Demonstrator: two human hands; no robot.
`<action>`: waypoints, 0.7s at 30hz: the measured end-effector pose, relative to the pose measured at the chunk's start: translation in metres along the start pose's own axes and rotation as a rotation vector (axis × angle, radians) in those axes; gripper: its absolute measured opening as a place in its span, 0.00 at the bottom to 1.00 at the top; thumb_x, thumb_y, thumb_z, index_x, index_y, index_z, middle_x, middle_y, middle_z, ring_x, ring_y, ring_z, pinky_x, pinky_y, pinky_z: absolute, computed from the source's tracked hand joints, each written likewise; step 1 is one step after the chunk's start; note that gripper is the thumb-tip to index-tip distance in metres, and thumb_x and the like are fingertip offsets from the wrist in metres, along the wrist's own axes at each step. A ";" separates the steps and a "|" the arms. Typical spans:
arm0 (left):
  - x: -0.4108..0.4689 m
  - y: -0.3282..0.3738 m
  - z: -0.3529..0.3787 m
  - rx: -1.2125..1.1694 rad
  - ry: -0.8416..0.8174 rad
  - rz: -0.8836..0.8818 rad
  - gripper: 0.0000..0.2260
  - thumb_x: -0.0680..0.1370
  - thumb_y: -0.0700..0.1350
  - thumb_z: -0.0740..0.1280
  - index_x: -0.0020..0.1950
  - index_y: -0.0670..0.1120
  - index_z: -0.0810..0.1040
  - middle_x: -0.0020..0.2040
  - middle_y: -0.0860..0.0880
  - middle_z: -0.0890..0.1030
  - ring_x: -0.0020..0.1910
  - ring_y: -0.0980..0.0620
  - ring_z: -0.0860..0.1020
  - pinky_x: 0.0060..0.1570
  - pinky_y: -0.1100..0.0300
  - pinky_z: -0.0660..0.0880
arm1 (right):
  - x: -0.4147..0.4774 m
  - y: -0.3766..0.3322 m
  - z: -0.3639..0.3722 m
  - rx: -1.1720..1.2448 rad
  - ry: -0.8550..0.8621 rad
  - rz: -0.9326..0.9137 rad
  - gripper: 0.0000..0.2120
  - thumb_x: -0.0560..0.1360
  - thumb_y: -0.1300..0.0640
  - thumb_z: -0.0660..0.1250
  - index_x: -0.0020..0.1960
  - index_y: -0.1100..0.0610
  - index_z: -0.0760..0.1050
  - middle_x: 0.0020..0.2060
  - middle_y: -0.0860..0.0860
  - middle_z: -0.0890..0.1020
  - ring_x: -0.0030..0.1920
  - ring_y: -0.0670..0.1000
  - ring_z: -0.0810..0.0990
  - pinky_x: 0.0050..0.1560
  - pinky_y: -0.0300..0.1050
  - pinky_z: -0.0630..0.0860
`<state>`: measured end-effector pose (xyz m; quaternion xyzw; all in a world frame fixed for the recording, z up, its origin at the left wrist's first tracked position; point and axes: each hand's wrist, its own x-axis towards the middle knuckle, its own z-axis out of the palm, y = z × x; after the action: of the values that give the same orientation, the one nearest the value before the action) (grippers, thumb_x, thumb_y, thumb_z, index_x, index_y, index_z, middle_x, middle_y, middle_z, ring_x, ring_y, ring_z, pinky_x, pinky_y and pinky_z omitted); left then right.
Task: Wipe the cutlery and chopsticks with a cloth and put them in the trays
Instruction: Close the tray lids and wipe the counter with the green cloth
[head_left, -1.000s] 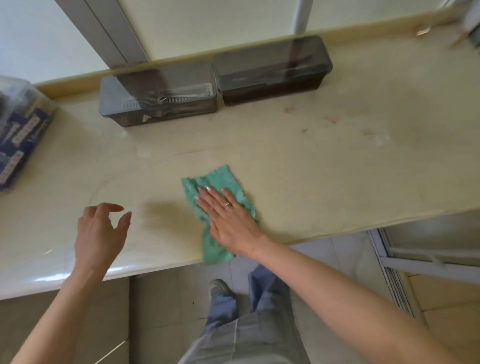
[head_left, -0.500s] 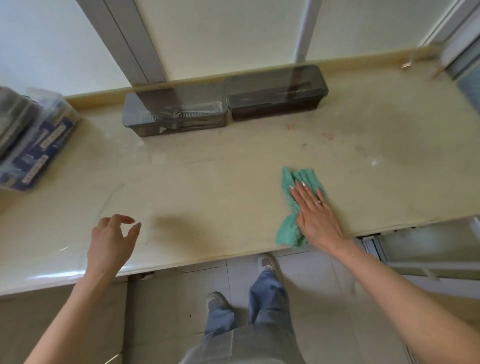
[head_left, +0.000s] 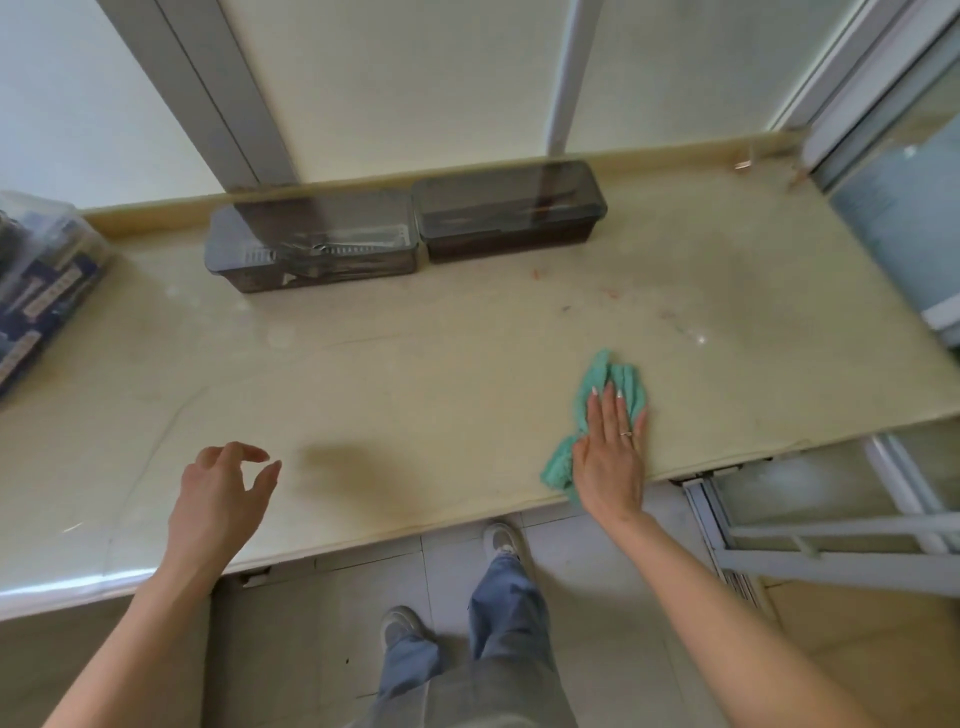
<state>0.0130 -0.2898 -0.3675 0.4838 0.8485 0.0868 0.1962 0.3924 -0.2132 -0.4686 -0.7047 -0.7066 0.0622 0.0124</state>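
A green cloth (head_left: 621, 378) lies bunched on the beige counter (head_left: 415, 374) near its front edge. My right hand (head_left: 610, 457) presses flat on the cloth with straight fingers. My left hand (head_left: 221, 499) hovers over the counter's front left, fingers loosely curled and holding nothing. Two smoky lidded trays stand side by side at the back by the window: the left tray (head_left: 311, 247) shows metal cutlery through its lid, the right tray (head_left: 511, 208) looks darker and its contents are unclear.
A clear plastic box (head_left: 41, 291) with blue packets sits at the counter's left end. A window frame runs behind the trays. A sliding door frame (head_left: 831, 540) lies right of the counter. My legs and shoes stand on the tiled floor below.
My right hand has slid the cloth from the counter's middle toward the right along the front edge. My left hand stays hovering at the front left.
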 end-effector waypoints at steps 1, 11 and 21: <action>0.001 0.005 0.001 0.001 -0.005 0.013 0.11 0.77 0.48 0.65 0.55 0.44 0.77 0.58 0.39 0.74 0.58 0.40 0.72 0.50 0.50 0.70 | -0.004 -0.008 -0.001 0.006 0.045 -0.010 0.28 0.76 0.54 0.46 0.73 0.65 0.62 0.72 0.62 0.63 0.74 0.59 0.61 0.71 0.61 0.51; 0.018 0.053 0.008 0.029 -0.038 0.131 0.12 0.77 0.49 0.65 0.56 0.44 0.77 0.59 0.40 0.74 0.60 0.41 0.72 0.51 0.48 0.73 | -0.015 0.035 -0.003 -0.022 0.063 -0.201 0.27 0.78 0.53 0.47 0.76 0.58 0.56 0.75 0.55 0.58 0.76 0.54 0.55 0.73 0.57 0.50; 0.004 0.032 0.009 0.060 -0.041 0.022 0.12 0.77 0.48 0.66 0.57 0.44 0.77 0.57 0.44 0.77 0.58 0.42 0.72 0.51 0.52 0.71 | 0.121 0.034 -0.016 0.079 0.017 0.195 0.35 0.73 0.49 0.41 0.74 0.66 0.57 0.72 0.71 0.57 0.73 0.69 0.54 0.73 0.63 0.41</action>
<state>0.0399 -0.2703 -0.3664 0.5005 0.8411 0.0536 0.1981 0.4275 -0.0915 -0.4649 -0.7695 -0.6317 0.0850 0.0397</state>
